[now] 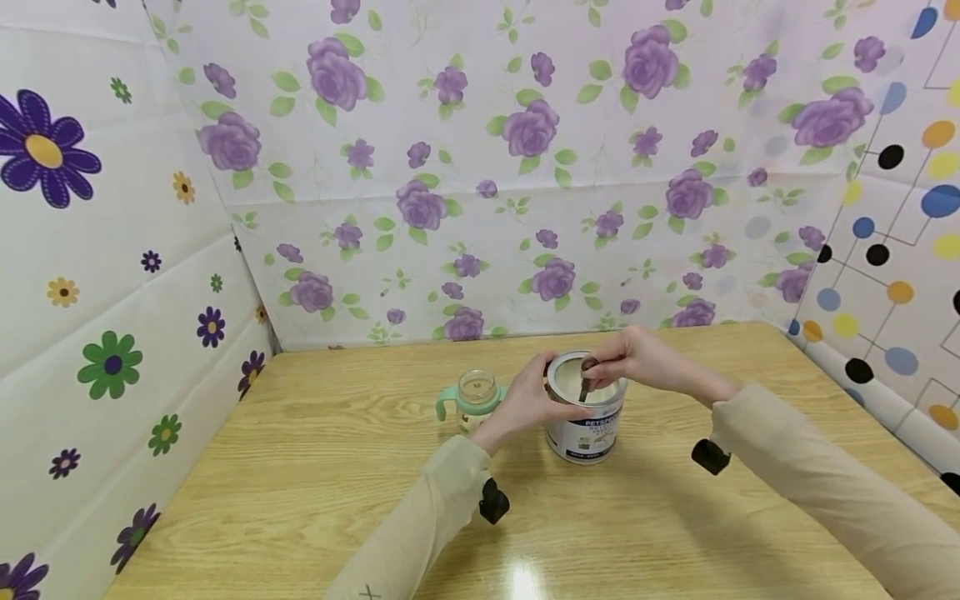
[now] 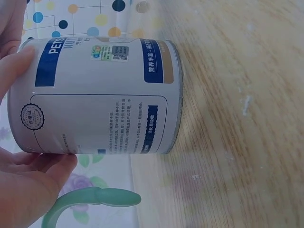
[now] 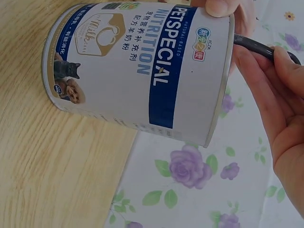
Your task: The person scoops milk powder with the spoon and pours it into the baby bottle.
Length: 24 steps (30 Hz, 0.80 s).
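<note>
A white and blue PETSPECIAL powder can stands upright and uncovered on the table, pale inside. My left hand grips its side near the top, thumb toward me and fingers on the far left, as the left wrist view also shows. Over the opening, my right hand pinches the dark handle of a spoon that slants down into the can. In the right wrist view the spoon handle crosses the rim; its lower end is hidden inside. Just left of the can is a clear bottle with green handles, partly behind my left hand.
The wooden table runs back to a flower-print sheet. Patterned sheets also close off the left and right sides. Small white specks lie on the tabletop near the can.
</note>
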Each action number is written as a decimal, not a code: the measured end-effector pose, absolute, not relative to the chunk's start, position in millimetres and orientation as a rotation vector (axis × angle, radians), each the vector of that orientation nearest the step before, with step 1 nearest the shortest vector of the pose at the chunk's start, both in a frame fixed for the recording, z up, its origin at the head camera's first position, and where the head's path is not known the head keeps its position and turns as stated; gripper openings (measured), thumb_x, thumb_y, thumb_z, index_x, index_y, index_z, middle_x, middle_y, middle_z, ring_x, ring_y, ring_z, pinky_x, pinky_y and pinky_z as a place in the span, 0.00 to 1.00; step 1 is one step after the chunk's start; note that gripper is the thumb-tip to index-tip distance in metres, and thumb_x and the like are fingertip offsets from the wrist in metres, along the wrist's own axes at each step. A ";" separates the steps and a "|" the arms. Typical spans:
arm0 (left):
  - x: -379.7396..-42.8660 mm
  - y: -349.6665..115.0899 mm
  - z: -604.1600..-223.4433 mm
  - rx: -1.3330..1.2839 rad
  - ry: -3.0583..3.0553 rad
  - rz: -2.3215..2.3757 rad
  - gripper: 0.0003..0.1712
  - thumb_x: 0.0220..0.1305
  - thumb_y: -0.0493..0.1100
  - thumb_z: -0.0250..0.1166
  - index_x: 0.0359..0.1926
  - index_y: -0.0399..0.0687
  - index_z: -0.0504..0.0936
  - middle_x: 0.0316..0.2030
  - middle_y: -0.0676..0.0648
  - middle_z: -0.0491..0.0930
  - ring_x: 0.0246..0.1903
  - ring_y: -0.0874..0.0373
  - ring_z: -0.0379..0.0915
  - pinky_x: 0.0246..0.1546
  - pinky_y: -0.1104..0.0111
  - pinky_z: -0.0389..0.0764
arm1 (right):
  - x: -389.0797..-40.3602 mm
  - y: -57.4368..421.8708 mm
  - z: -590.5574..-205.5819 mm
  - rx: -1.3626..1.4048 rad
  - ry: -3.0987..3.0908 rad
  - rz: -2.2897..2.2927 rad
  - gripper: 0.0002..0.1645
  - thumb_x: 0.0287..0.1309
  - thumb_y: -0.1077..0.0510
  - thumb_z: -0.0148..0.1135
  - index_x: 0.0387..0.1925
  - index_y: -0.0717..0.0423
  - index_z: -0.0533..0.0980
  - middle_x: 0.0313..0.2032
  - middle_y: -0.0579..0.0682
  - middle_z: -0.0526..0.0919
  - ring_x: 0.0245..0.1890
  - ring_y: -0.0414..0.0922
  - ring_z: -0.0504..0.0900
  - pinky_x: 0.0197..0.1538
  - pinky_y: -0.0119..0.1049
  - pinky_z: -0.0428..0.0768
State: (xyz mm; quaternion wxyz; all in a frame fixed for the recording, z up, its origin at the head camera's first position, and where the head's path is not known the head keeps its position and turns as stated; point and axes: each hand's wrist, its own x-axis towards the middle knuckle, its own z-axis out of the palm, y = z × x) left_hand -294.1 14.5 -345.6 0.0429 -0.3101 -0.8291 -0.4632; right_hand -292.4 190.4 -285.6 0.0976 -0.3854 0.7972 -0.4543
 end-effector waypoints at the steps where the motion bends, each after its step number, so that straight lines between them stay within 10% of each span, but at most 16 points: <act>1: -295.1 14.7 -346.5 -0.953 -2.536 -1.415 0.40 0.23 0.54 0.63 0.43 0.48 0.57 0.35 0.54 0.60 0.32 0.59 0.61 0.26 0.74 0.64 | -293.2 191.5 -286.1 -1.135 2.347 -1.351 0.08 0.40 0.68 0.48 0.27 0.62 0.72 0.24 0.59 0.72 0.23 0.50 0.71 0.24 0.35 0.69; 24: -324.5 19.2 -379.5 -0.988 -2.491 -1.462 0.44 0.18 0.59 0.61 0.44 0.53 0.56 0.37 0.54 0.61 0.35 0.60 0.60 0.29 0.67 0.65 | -306.3 207.0 -295.7 -0.932 2.227 -1.532 0.09 0.42 0.65 0.46 0.26 0.67 0.71 0.23 0.63 0.71 0.23 0.54 0.70 0.26 0.41 0.67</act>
